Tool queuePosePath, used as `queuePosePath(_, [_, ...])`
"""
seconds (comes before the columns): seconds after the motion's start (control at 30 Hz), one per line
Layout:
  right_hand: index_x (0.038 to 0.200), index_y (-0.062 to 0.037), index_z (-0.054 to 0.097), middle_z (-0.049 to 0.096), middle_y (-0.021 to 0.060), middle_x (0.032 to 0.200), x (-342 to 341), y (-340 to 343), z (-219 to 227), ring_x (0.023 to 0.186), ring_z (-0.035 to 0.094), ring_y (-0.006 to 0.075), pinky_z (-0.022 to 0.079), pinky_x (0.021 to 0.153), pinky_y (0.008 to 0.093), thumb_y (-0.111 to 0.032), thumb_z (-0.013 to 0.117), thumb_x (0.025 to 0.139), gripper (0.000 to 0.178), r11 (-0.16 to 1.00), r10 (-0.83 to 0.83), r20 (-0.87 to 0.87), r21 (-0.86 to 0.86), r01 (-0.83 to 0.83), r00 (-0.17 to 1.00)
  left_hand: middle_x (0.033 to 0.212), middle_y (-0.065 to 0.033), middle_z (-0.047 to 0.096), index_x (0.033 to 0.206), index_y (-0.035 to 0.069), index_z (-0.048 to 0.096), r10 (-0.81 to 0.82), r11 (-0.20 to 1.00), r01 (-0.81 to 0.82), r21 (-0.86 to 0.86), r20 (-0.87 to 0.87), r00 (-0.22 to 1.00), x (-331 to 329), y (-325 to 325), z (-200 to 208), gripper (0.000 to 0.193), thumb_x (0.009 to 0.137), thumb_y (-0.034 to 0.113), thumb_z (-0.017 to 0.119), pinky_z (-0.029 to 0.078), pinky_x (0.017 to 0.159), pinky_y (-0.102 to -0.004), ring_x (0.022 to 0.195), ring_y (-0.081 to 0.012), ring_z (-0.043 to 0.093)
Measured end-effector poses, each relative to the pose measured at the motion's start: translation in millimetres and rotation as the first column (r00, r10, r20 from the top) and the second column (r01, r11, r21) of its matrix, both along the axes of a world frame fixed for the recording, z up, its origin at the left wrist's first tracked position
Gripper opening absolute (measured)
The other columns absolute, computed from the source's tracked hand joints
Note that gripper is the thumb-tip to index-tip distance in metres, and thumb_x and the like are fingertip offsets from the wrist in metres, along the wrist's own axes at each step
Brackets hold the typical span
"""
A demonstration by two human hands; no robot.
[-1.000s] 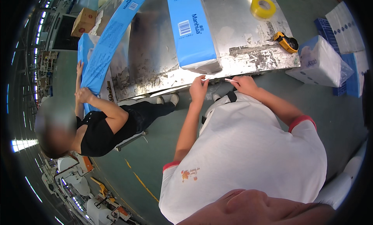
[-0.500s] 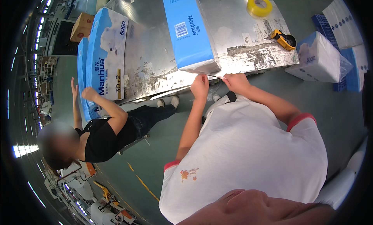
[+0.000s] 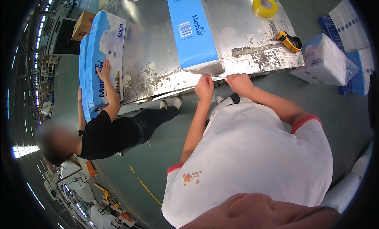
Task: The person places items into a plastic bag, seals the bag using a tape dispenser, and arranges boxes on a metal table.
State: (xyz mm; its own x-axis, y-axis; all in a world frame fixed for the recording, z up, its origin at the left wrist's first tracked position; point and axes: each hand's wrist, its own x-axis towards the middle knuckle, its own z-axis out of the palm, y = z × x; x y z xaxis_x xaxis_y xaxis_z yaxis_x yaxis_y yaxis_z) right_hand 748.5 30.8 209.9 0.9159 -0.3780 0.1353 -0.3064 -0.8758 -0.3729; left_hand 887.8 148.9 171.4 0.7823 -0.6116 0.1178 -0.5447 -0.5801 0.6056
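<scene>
A long blue tissue pack in clear wrap lies on the metal table, its white end at the near edge. Just below that end, my left hand is closed in a pinch. My right hand, to its right, is closed too. A thin pale strip with a dark part spans the small gap between my fingertips. Both hands appear to grip it, but I cannot make out exactly what it is.
A yellow tape roll and a yellow-black tape measure lie on the table's right. At left, a person in black has hands on large blue-white packs. More wrapped packs stand by blue pallets at right.
The other person's raised hands have come down onto the large packs at left, which look slightly shifted. My hands hold nearly the same place, with the thin strip still between them.
</scene>
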Motion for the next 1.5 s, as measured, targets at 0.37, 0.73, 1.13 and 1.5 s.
queuePosePath(0.37, [0.073, -0.0059, 0.056, 0.060, 0.0094, 0.064, 8, -13, -11, 0.057, 0.060, 0.0263, 0.047, 0.052, 0.0371, -0.025, 0.054, 0.082, 0.022, 0.997, 0.061, -0.051, 0.047, -0.058, 0.997, 0.063, -0.0086, 0.060, 0.068, 0.007, 0.058, -0.061, 0.997, 0.057, 0.049, 0.082, 0.995, 5, -5, 4, 0.010, 0.073, 0.015, 0.060, 0.045, 0.051, -0.0372, 0.057, -0.0277, 0.059])
queuePosePath(0.73, [0.074, -0.0086, 0.061, 0.060, 0.0119, 0.064, -47, -47, -44, 0.060, 0.059, 0.0300, 0.046, 0.055, 0.0408, -0.030, 0.052, 0.083, 0.026, 0.993, 0.059, -0.244, 0.112, -0.032, 0.968, 0.064, -0.0108, 0.060, 0.069, 0.007, 0.058, -0.096, 0.970, 0.082, 0.227, 0.053, 0.994, 13, 22, 6, 0.018, 0.075, 0.023, 0.061, 0.045, 0.054, -0.0401, 0.060, -0.0298, 0.059])
queuePosePath(1.13, [0.074, -0.0046, 0.057, 0.041, -0.0035, 0.055, -41, -70, -52, 0.051, 0.039, 0.0054, 0.032, 0.047, 0.0237, -0.028, 0.049, 0.090, 0.029, 0.350, -0.472, -0.003, 0.917, 0.190, 0.882, 0.100, -0.0126, 0.059, 0.095, 0.011, 0.062, -0.008, 0.818, 0.197, 0.540, -0.332, 0.943, 31, 104, -60, 0.017, 0.083, 0.020, 0.054, 0.045, 0.078, -0.0382, 0.090, -0.0334, 0.057])
queuePosePath(1.5, [0.103, -0.0011, 0.048, 0.059, 0.0147, 0.107, 159, -138, -34, 0.097, 0.056, 0.0212, 0.043, 0.083, 0.0328, -0.040, 0.036, 0.093, 0.042, 0.316, -0.767, 0.211, 0.946, 0.070, 0.606, 0.131, -0.0122, 0.040, 0.133, 0.003, 0.033, -0.473, 0.636, -0.393, -0.665, -0.738, 0.482, 105, -35, 74, 0.053, 0.093, 0.037, 0.039, 0.023, 0.103, -0.0338, 0.123, -0.0222, 0.035])
